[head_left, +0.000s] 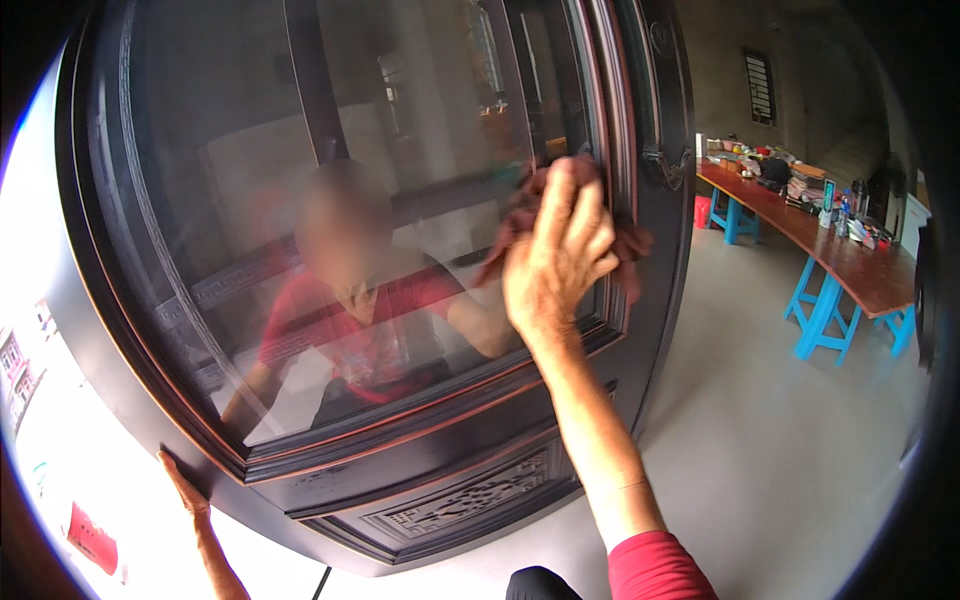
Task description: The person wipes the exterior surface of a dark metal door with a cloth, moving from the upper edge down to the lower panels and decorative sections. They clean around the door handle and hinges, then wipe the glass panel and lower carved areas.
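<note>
Right hand (558,250) clutches crumpled dark-red cloth (513,228) against right side of black-framed glass door (400,130), fingers spread over it, probably for even pressure; left hand (184,486) at lower-left edge, likely steadying, can't tell if gripping.

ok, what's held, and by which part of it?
Right hand: dark red cloth, by its bunched middle, loose edges sticking out both sides. Left hand: at the edge of the door, no loose object visible.

Hands (556,255) at door (420,300), seemingly with cloth (516,220)
</note>
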`<control>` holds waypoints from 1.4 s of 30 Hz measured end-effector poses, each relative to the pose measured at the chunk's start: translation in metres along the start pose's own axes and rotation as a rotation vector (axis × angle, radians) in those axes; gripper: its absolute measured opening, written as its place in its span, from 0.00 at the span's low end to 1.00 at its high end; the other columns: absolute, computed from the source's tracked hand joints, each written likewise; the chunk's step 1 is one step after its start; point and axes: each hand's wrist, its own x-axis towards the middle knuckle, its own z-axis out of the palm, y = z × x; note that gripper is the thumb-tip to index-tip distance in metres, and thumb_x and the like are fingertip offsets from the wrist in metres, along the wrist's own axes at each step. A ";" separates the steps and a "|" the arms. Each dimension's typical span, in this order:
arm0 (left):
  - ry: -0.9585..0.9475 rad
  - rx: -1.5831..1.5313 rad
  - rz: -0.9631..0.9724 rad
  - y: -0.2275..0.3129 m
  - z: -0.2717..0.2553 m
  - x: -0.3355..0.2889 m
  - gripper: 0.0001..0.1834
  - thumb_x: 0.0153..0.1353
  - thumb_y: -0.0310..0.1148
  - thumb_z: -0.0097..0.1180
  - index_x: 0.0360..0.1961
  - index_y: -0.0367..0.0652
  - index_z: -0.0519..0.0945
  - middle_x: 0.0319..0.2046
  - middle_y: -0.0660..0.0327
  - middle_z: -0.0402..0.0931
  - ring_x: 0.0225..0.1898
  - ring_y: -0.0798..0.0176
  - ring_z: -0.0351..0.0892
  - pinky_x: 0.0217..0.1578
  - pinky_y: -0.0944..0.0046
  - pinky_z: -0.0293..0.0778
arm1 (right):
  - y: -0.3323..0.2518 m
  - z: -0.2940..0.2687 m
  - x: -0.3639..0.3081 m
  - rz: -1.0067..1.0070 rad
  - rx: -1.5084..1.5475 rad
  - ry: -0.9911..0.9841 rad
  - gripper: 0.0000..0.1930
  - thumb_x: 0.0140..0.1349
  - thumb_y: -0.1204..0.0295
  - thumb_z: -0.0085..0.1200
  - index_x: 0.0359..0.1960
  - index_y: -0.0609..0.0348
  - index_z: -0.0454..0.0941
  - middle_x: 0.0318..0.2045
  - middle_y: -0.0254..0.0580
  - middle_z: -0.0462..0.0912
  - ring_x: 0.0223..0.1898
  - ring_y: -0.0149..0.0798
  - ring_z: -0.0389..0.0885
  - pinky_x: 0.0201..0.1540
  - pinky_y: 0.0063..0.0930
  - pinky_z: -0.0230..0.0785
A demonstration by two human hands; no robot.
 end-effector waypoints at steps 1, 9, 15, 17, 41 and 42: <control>-0.038 -0.029 -0.019 0.003 -0.005 0.001 0.46 0.57 0.69 0.40 0.67 0.47 0.55 0.64 0.59 0.55 0.63 0.57 0.54 0.62 0.58 0.50 | -0.022 -0.002 -0.006 -0.045 0.047 -0.008 0.34 0.51 0.64 0.52 0.64 0.49 0.59 0.61 0.49 0.60 0.56 0.50 0.58 0.48 0.47 0.49; -0.097 -0.071 -0.046 -0.006 0.011 0.003 0.45 0.57 0.68 0.41 0.66 0.45 0.57 0.62 0.60 0.58 0.62 0.58 0.55 0.62 0.58 0.51 | -0.167 -0.035 -0.125 -0.763 0.543 -0.146 0.26 0.56 0.60 0.49 0.60 0.40 0.68 0.66 0.37 0.56 0.60 0.49 0.58 0.43 0.52 0.59; 0.010 0.012 -0.004 0.029 0.002 -0.015 0.44 0.58 0.67 0.42 0.65 0.43 0.58 0.60 0.59 0.60 0.60 0.57 0.58 0.61 0.59 0.53 | -0.090 -0.022 -0.054 -0.485 0.378 -0.100 0.34 0.42 0.64 0.60 0.57 0.34 0.68 0.61 0.45 0.62 0.56 0.54 0.61 0.38 0.56 0.58; 0.002 -0.016 -0.014 0.020 0.014 -0.018 0.44 0.57 0.66 0.44 0.65 0.43 0.59 0.60 0.59 0.60 0.59 0.57 0.59 0.61 0.60 0.53 | -0.025 -0.024 -0.036 -0.323 0.029 -0.188 0.39 0.43 0.66 0.58 0.62 0.34 0.62 0.64 0.46 0.56 0.60 0.57 0.54 0.42 0.59 0.56; -0.157 0.013 0.026 0.043 0.041 -0.032 0.38 0.61 0.63 0.42 0.59 0.40 0.65 0.53 0.59 0.68 0.52 0.62 0.68 0.53 0.63 0.65 | -0.236 -0.064 -0.205 -0.581 0.597 -0.268 0.27 0.55 0.57 0.47 0.60 0.39 0.67 0.64 0.40 0.61 0.56 0.45 0.62 0.46 0.45 0.52; -0.155 0.028 0.040 0.045 0.042 -0.033 0.38 0.61 0.63 0.42 0.59 0.40 0.65 0.53 0.59 0.67 0.52 0.62 0.68 0.52 0.63 0.66 | -0.230 -0.058 -0.197 -0.596 0.591 -0.231 0.29 0.56 0.58 0.47 0.63 0.41 0.63 0.65 0.42 0.60 0.57 0.47 0.60 0.46 0.46 0.52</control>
